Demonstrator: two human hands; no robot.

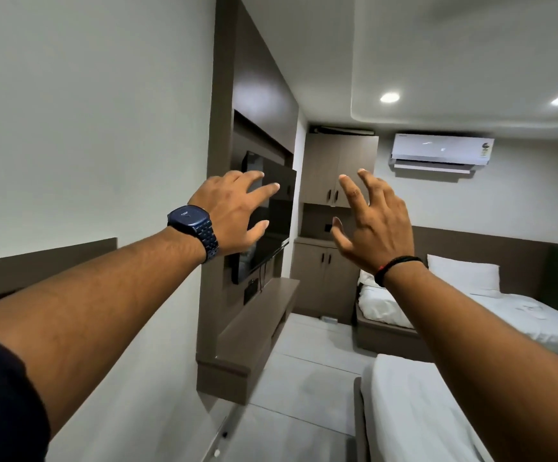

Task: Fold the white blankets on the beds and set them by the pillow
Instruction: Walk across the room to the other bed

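Both my arms are stretched out in front of me at chest height. My left hand (pixel 234 215), with a dark watch on the wrist, has its fingers spread and holds nothing. My right hand (pixel 374 225), with a black and red band on the wrist, is also empty with fingers apart. Two beds lie at the right. The far bed (pixel 511 315) has a white pillow (pixel 464 273) at its head and white bedding over it. The near bed (pixel 414 411) at the lower right is covered in white cloth. Both hands are well above and away from the beds.
A wall-mounted television (pixel 267 225) hangs at the left above a long brown shelf unit (pixel 254 331). Brown cabinets (pixel 327 281) stand at the far end. An air conditioner (pixel 441 151) is high on the back wall. A light tiled floor aisle (pixel 307 378) runs between shelf and beds.
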